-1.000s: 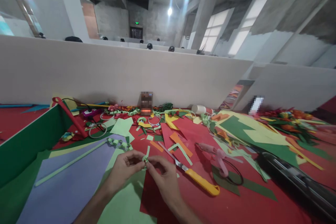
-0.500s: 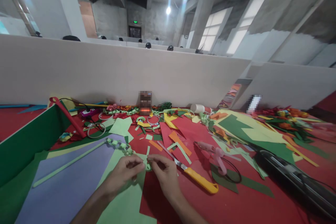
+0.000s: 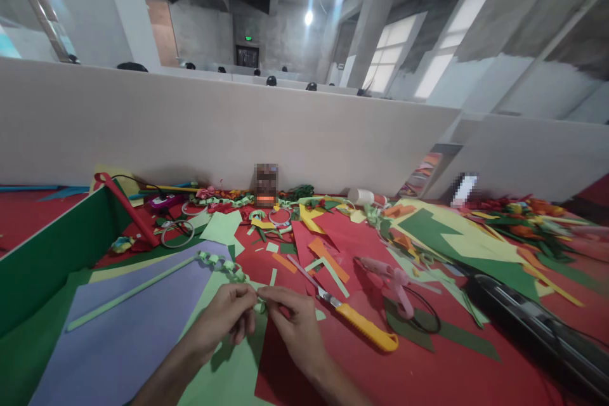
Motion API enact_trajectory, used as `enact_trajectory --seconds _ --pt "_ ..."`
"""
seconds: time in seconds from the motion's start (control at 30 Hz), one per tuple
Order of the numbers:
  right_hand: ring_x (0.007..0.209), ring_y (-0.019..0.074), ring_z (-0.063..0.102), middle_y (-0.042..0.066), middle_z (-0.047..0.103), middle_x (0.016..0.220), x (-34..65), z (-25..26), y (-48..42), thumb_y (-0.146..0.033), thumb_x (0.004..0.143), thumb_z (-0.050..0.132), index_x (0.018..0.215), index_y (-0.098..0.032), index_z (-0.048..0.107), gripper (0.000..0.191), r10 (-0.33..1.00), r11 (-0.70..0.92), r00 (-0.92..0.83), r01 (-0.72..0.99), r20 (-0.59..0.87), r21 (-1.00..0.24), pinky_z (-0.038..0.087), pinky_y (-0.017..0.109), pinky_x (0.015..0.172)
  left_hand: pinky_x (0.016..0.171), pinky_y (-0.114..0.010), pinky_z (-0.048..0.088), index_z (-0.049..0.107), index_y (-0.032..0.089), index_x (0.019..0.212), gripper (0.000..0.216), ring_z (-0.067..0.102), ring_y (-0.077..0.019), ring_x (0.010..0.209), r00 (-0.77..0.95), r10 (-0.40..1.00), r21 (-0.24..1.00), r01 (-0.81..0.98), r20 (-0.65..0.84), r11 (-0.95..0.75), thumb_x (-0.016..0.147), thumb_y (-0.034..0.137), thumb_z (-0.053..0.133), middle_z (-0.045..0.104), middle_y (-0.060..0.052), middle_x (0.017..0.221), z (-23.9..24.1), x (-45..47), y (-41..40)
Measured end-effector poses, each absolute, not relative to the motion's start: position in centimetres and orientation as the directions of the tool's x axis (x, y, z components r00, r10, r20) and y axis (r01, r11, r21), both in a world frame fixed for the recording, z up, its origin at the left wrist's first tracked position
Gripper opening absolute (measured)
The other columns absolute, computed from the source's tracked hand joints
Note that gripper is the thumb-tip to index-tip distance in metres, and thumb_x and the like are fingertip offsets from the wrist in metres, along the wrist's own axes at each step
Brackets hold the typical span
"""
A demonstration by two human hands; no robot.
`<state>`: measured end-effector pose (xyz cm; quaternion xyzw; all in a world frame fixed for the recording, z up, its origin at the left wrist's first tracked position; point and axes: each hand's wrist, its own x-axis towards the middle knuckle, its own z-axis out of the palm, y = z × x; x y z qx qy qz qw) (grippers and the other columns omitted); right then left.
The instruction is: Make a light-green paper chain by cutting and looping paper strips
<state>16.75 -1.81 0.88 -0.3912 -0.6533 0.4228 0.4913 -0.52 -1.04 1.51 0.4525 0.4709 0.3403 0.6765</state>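
A pale green paper chain point(image 3: 220, 262) is shown lying along the edge of a purple sheet point(image 3: 118, 336) and a light green sheet point(image 3: 216, 368), its near end raised between 2 hands. By the right hand point(image 3: 295, 320) the end link is pinched between thumb and forefinger. The left hand point(image 3: 228, 309) is placed against it, thumb and forefinger drawn together and the remaining fingers curled; whether anything is gripped there cannot be told, the tips being hidden. A green strip point(image 3: 133, 292) is laid slantwise across the purple sheet, 1 end beside the chain's far end. To the right, on the red tabletop point(image 3: 442, 377), a yellow knife point(image 3: 366, 328) is seen with its blade exposed and pointed away from the viewer; beyond it a pink glue gun point(image 3: 394, 279) is laid on its side. Paper scraps point(image 3: 328, 257) are scattered behind the hands. The layout is flanked by a green panel point(image 3: 61, 238) at left and bounded at the rear by a white partition point(image 3: 228, 127).
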Motion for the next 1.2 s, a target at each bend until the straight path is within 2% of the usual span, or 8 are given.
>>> enact_trajectory --seconds 0.23,0.33,0.47,0.67,0.8,0.9,0.97,1.2 --pt "0.098 0.0216 0.074 0.006 0.079 0.105 17.0 1.1 -1.5 -0.014 0.090 0.057 0.104 -0.029 0.082 0.032 0.925 0.340 -0.208 0.086 0.317 -0.936 0.056 0.031 0.087 0.033 -0.015 0.033 0.061 0.016 0.079 0.045 0.053 -0.0075 0.037 0.352 0.887 0.936 -0.071 -0.299 0.344 0.083 0.061 0.067 0.064 0.001 0.061 2.0 -0.6 -1.1" --pt "0.092 0.0219 0.074 0.006 0.078 0.097 16.9 1.1 -1.6 -0.022 0.093 0.058 0.110 -0.025 0.080 0.027 0.951 0.269 -0.176 0.067 0.254 -0.961 0.057 0.032 0.082 0.034 -0.016 0.034 0.061 0.016 0.075 0.047 0.050 -0.0071 0.036 0.358 0.900 0.958 -0.049 -0.246 0.281 0.079 0.062 0.072 0.059 0.003 0.058 2.2 -0.5 -1.0" --pt "0.088 0.0231 0.073 0.008 0.078 0.094 16.6 1.3 -1.7 -0.037 0.092 0.067 0.108 -0.021 0.078 0.025 0.975 0.180 -0.138 0.024 0.175 -0.983 0.058 0.033 0.081 0.036 -0.017 0.031 0.065 0.015 0.076 0.048 0.043 -0.0063 0.036 0.311 0.935 0.984 -0.003 -0.170 0.180 0.082 0.063 0.068 0.050 0.006 0.052 2.0 -0.5 -0.8" --pt "0.094 0.0244 0.071 0.009 0.076 0.099 16.7 1.7 -1.5 -0.039 0.093 0.068 0.099 -0.023 0.082 0.022 0.956 0.267 -0.137 0.036 0.260 -0.963 0.056 0.035 0.084 0.040 -0.019 0.030 0.075 0.013 0.091 0.048 0.035 -0.0074 0.041 0.268 0.961 0.995 0.087 -0.062 0.039 0.089 0.059 0.061 0.043 0.007 0.054 1.8 -0.3 -1.1" --pt "0.089 0.0233 0.070 0.008 0.075 0.094 17.0 1.7 -1.3 -0.040 0.092 0.069 0.101 -0.023 0.082 0.023 0.958 0.261 -0.136 0.056 0.252 -0.964 0.056 0.034 0.080 0.048 -0.022 0.037 0.078 0.016 0.089 0.041 0.045 -0.0123 0.049 0.238 0.971 0.983 0.178 0.007 -0.051 0.094 0.051 0.058 0.055 0.002 0.057 2.3 0.1 -1.4" --pt "0.088 0.0227 0.069 0.008 0.075 0.093 17.1 1.6 -1.3 -0.040 0.092 0.069 0.101 -0.023 0.082 0.022 0.962 0.248 -0.135 0.050 0.239 -0.968 0.054 0.032 0.079 0.068 -0.025 0.049 0.079 0.019 0.087 0.036 0.062 -0.0201 0.071 0.240 0.967 0.963 0.231 0.082 -0.139 0.096 0.046 0.057 0.072 -0.005 0.076 2.6 0.2 -1.5" --pt "0.088 0.0227 0.069 0.008 0.075 0.092 17.2 1.4 -1.2 -0.040 0.092 0.070 0.100 -0.023 0.082 0.022 0.965 0.228 -0.143 0.034 0.221 -0.973 0.054 0.032 0.079 0.077 -0.027 0.051 0.080 0.020 0.088 0.033 0.067 -0.0236 0.082 0.242 0.964 0.949 0.262 0.114 -0.178 0.096 0.043 0.057 0.077 -0.007 0.088 2.6 0.1 -1.5" --pt "0.081 0.0218 0.069 0.007 0.075 0.084 17.2 1.1 -1.1 -0.043 0.089 0.072 0.092 -0.022 0.083 0.023 0.976 0.195 -0.109 0.052 0.189 -0.979 0.053 0.031 0.075 0.073 -0.027 0.049 0.079 0.021 0.087 0.030 0.067 -0.0235 0.079 0.225 0.963 0.922 0.323 0.145 -0.215 0.096 0.039 0.057 0.078 -0.007 0.087 2.3 0.2 -1.7"
